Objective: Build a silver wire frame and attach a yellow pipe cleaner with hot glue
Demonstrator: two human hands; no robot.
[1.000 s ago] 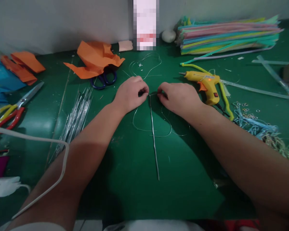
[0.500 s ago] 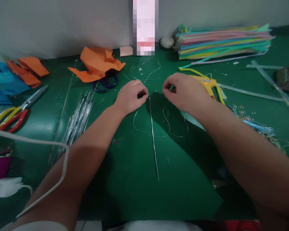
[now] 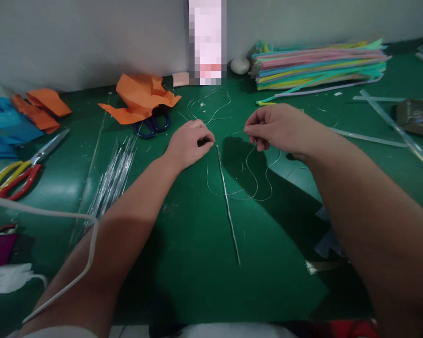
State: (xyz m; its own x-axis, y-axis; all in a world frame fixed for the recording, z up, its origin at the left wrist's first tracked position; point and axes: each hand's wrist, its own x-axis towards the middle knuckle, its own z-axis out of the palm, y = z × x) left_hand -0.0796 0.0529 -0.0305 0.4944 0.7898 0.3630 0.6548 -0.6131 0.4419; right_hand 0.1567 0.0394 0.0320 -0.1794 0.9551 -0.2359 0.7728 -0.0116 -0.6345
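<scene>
My left hand (image 3: 190, 144) is pinched closed at the upper end of a twisted silver wire (image 3: 227, 206), which slants down toward me over the green table. Its fingertips hide that end of the wire. To the right, my right hand (image 3: 273, 127) is closed in a pinch on a thin, pale thread (image 3: 256, 179). A short bit of the thread pokes out left of its fingertips, and the rest hangs in loose loops below, crossing the silver wire. Another coil of thin thread (image 3: 214, 117) lies on the table just beyond both hands.
Left are red-and-yellow scissors (image 3: 24, 171), a bundle of silver wires (image 3: 114, 171), orange paper (image 3: 141, 96) and blue-handled scissors (image 3: 151, 124). A white cable (image 3: 56, 212) crosses my left arm. Pipe cleaners (image 3: 317, 65) and clear glue sticks (image 3: 370, 137) lie right.
My right hand has turned and drawn slightly right, pulling the thread loops rightward. The yellow glue gun behind it is now hidden. My left hand stays at the wire's upper end.
</scene>
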